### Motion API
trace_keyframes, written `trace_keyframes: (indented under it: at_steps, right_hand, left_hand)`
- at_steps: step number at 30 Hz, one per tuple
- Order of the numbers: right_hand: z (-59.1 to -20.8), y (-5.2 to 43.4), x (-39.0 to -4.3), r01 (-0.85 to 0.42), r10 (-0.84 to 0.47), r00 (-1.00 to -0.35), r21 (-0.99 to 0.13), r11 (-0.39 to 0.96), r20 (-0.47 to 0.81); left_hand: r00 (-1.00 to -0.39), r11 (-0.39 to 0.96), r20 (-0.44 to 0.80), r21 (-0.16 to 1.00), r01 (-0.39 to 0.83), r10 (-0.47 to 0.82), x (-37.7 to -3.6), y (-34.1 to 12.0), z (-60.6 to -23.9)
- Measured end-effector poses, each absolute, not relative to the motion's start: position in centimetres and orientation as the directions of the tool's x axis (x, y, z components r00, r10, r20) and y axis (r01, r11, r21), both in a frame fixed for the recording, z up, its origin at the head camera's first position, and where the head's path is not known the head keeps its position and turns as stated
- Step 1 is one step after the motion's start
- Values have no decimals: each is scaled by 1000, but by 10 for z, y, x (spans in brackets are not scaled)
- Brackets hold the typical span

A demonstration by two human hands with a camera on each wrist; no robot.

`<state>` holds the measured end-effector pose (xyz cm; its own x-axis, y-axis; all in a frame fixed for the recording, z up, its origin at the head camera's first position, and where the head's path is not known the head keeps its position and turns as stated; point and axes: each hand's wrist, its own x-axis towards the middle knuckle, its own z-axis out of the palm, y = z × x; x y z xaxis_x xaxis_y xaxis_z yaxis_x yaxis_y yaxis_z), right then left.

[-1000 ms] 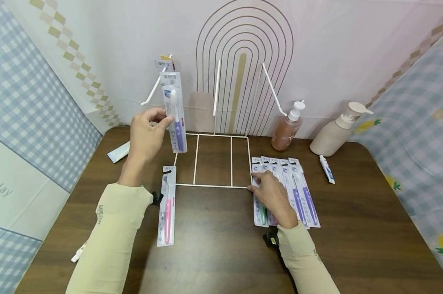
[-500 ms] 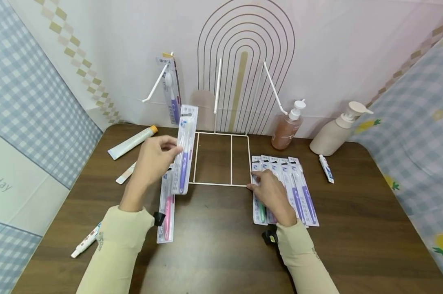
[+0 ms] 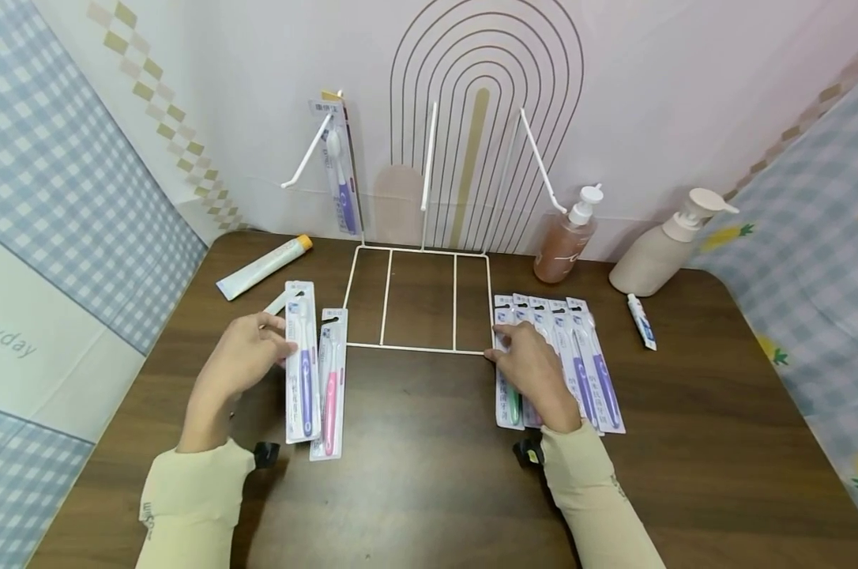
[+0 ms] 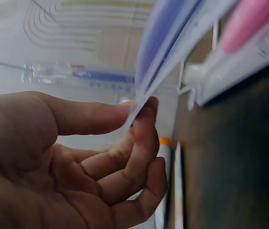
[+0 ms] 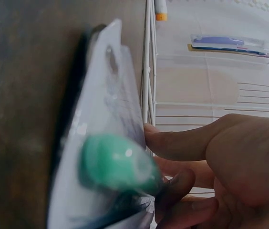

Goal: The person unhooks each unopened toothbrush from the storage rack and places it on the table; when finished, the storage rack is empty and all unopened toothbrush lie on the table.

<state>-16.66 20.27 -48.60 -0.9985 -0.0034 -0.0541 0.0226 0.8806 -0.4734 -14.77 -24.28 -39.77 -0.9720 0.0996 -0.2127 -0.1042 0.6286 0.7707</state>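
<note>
In the head view, my left hand (image 3: 247, 352) pinches the left edge of a packaged toothbrush (image 3: 305, 387) with a purple handle, between thumb and fingers. Just right of it lies a packaged pink toothbrush (image 3: 332, 395), partly overlapped by it. My right hand (image 3: 532, 371) rests at the left end of a row of several packaged toothbrushes. Its thumb and fingertips touch the edge of the pack with the green toothbrush (image 5: 118, 162). From the left hook of the white wire rack (image 3: 418, 348) hangs another purple toothbrush pack (image 3: 341, 182).
A toothpaste tube (image 3: 264, 267) with an orange cap lies at the left rear. Pump bottles, one amber (image 3: 564, 241) and one beige (image 3: 660, 249), stand at the right rear, with a small tube (image 3: 641, 322) before them. The rack's bare hooks (image 3: 429, 158) jut forward.
My left hand has brought the purple toothbrush pack from in front of the left hook down and leftward, beside the pink one. My right hand has stayed at the row.
</note>
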Motion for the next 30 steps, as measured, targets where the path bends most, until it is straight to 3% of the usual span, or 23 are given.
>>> trace_keyframes:
  at_steps: [7, 30]
  right_hand:
    - [-488, 204, -167, 19, -5, -999, -467, 884, -50]
    - [-479, 200, -164, 48, 13, -997, -498, 866, -74]
  left_hand:
    - [-959, 591, -269, 790, -164, 94, -142, -242, -406]
    - [-937, 613, -300, 779, -133, 178, -145, -244, -424]
